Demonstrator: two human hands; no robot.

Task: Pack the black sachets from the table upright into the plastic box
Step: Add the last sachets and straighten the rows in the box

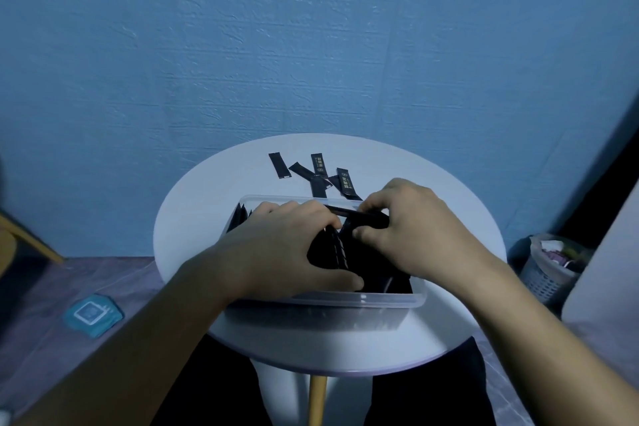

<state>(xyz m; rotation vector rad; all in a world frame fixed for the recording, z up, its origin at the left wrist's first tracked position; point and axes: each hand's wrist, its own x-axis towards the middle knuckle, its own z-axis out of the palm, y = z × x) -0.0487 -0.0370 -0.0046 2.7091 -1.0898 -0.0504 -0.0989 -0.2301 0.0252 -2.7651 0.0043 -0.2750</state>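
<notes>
A clear plastic box [390, 301] stands at the front of a round white table [207, 197]. Several black sachets [332, 249] stand upright inside it. My left hand [276, 249] reaches into the box, its fingers and thumb curled round the standing row of sachets. Just to the right, my right hand [415, 225] pinches one black sachet [359, 216] that lies level over the box's far rim. Several loose black sachets [320, 171] lie flat on the table behind the box, one of them [279, 165] apart at the left.
A blue textured wall rises right behind the table. On the floor at the right stands a grey mesh bin [549, 270] with rubbish. A blue packet [93, 314] lies on the purple floor at the left, near a wooden leg [31, 239].
</notes>
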